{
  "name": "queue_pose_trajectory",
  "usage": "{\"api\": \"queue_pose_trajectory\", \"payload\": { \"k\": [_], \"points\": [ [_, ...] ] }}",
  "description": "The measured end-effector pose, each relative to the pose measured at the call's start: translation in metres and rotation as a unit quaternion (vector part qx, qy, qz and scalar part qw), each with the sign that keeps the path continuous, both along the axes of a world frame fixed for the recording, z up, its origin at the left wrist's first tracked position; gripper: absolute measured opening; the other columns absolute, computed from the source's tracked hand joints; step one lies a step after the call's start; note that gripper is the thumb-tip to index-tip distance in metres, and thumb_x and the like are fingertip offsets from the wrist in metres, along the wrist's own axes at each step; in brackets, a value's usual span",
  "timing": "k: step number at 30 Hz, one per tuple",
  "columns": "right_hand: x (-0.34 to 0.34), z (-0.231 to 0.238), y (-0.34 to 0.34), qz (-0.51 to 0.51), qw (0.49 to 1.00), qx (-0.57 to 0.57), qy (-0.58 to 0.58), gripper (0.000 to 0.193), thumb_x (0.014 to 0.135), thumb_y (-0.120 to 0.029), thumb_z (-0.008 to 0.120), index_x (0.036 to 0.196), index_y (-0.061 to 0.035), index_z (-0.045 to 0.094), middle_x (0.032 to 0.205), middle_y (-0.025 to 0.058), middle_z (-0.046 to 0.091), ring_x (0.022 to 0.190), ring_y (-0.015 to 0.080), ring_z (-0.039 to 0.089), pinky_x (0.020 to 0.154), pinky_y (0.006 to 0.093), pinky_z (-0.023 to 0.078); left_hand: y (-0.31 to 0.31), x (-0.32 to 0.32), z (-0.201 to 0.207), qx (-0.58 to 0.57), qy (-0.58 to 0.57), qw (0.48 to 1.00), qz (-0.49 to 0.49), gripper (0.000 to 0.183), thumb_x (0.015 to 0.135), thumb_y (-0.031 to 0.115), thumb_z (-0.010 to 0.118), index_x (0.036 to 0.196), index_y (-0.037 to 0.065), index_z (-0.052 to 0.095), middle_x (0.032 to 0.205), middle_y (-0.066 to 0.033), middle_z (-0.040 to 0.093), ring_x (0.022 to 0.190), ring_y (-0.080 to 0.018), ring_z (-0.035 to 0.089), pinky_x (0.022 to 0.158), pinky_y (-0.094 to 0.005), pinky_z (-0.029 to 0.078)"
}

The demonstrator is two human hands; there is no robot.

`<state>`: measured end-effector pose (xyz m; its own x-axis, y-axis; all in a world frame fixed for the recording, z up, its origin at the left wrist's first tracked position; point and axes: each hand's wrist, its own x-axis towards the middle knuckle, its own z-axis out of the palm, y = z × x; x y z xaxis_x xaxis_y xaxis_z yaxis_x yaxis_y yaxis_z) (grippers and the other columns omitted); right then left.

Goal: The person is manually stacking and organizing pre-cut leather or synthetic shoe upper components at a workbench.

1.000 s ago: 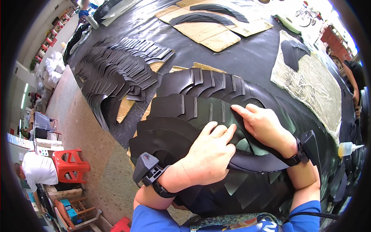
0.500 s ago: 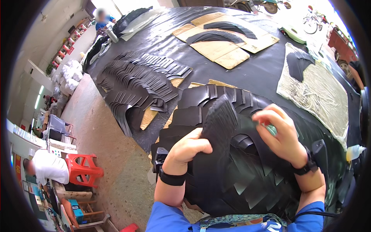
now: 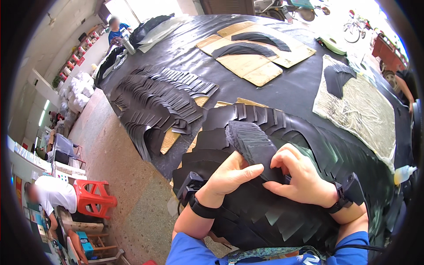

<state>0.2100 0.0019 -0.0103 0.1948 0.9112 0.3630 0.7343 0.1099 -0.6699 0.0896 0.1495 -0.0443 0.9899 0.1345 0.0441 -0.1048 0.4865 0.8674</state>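
A fanned stack of thin black sheet pieces (image 3: pixel 252 142), which look like leather or rubber, is held up in front of me. My left hand (image 3: pixel 227 176) grips its left side, thumb lying across the front and the other fingers mostly hidden behind. At the right edge of the stack my right hand (image 3: pixel 304 180) has curled fingers and thumb closed on the pieces. Beneath both hands spreads a large pile of overlapping black pieces (image 3: pixel 260 216), laid out like scales. Part of that pile is hidden by my hands and forearms.
More overlapping black pieces (image 3: pixel 152 101) lie on the black-covered table (image 3: pixel 247 92) to the left. Farther back, cardboard sheets (image 3: pixel 263 75) carry two curved fans. A whitish cloth (image 3: pixel 353 115) with black pieces and a small bottle (image 3: pixel 403 175) are at the right. Other people sit left.
My right hand has come down and left from the air onto the stack's edge. The stack has tilted left and lower, and my left hand has shifted slightly right.
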Motion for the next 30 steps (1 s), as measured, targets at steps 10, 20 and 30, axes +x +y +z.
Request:
{"api": "queue_pose_trajectory", "payload": {
  "k": [10, 20, 30],
  "points": [
    [0.007, -0.005, -0.002, 0.035, 0.978, -0.038, 0.204, 0.030, 0.069, -0.010, 0.070, 0.092, -0.0035, 0.051, 0.080, 0.0040, 0.043, 0.066, 0.0118, 0.044, 0.061, 0.0235, 0.039, 0.006, -0.001, -0.015, 0.022, -0.027, 0.999, 0.002, 0.048, 0.080, 0.011, 0.064, 0.121, 0.001, 0.041, 0.115, -0.0053, 0.050, 0.108, -0.0150, 0.046, 0.093, -0.0304, 0.036],
    [0.007, 0.002, -0.004, -0.024, 0.993, 0.056, 0.097, 0.016, 0.070, 0.005, 0.051, 0.085, -0.0011, 0.047, 0.075, 0.0038, 0.045, 0.062, 0.0113, 0.048, 0.056, 0.0255, 0.042, 0.003, 0.000, -0.013, -0.061, -0.014, 0.997, 0.052, 0.037, 0.078, -0.001, 0.053, 0.114, 0.000, 0.048, 0.110, -0.0065, 0.054, 0.101, -0.0160, 0.052, 0.088, -0.0296, 0.041],
    [0.052, -0.019, 0.004, -0.024, 0.898, -0.037, 0.437, 0.022, 0.085, -0.005, 0.048, 0.106, 0.0011, 0.049, 0.087, 0.0008, 0.055, 0.079, 0.0060, 0.048, 0.075, 0.0198, 0.040, 0.015, -0.021, 0.022, 0.277, 0.016, 0.958, -0.073, 0.039, 0.060, -0.001, 0.042, 0.095, -0.005, 0.059, 0.079, -0.0101, 0.065, 0.067, -0.0142, 0.057, 0.067, -0.0239, 0.045]
  ]
}}
